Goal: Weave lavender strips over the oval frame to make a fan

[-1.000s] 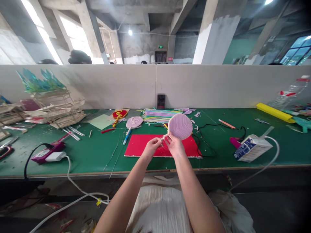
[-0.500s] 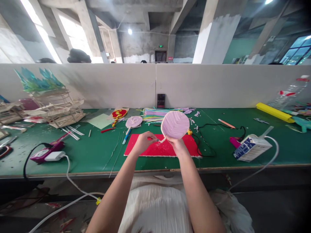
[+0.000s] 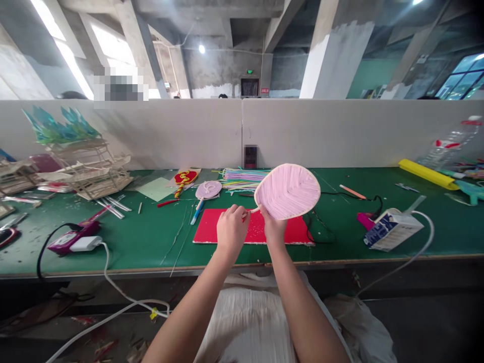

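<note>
A pale pink fan (image 3: pixel 289 191) with a cream rim and a short handle hangs tilted above the red board (image 3: pixel 207 229). My right hand (image 3: pixel 275 227) grips it at the lower left edge, thumb on the front face. My left hand (image 3: pixel 232 227) is closed around the end of the handle, left of the fan's face. Behind my left hand lies a smaller lilac fan (image 3: pixel 208 189), with a blue-and-white pen (image 3: pixel 197 212) beside its handle. A red and yellow fan-shaped piece (image 3: pixel 185 177) rests further left.
Thin coloured strips (image 3: pixel 242 176) are piled behind the board. On the left are wooden stick models (image 3: pixel 91 176) and a purple power strip (image 3: pixel 77 237). A drink carton (image 3: pixel 393 229), black cable (image 3: pixel 325 242) and yellow bar (image 3: pixel 427 175) are on the right. A partition (image 3: pixel 170 131) stands behind the table.
The fan has swung to the right and tipped, its face turned more toward me. My left hand has moved right, its fingers now wrapped around the handle.
</note>
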A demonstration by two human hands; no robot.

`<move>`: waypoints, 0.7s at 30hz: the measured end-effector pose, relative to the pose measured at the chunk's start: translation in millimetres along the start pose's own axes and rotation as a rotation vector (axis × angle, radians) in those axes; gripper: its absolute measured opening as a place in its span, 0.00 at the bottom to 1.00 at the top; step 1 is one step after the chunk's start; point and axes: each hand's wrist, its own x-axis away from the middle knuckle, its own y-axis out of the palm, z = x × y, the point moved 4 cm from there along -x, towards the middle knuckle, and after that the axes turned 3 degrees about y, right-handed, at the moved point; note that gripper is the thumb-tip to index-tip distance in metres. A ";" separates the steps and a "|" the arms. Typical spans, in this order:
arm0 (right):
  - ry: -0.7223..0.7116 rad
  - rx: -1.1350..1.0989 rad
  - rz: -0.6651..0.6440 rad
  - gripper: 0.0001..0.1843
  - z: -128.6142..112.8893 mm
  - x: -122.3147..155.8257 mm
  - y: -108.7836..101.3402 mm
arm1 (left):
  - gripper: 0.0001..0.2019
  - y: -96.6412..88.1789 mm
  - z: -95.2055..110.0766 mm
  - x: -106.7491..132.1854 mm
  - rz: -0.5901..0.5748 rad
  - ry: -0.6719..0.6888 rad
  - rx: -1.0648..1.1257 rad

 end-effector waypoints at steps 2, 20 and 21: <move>-0.030 -0.007 0.041 0.30 -1.7 3.8 0.5 | 0.11 2.4 3.0 4.3 0.027 -0.072 0.069; 0.178 -0.202 0.114 0.34 13.2 6.2 5.4 | 0.19 68.1 -18.7 25.4 -0.018 -0.409 0.941; 0.217 -0.222 0.096 0.32 16.0 4.6 5.8 | 0.19 69.8 -19.4 24.8 -0.014 -0.390 0.937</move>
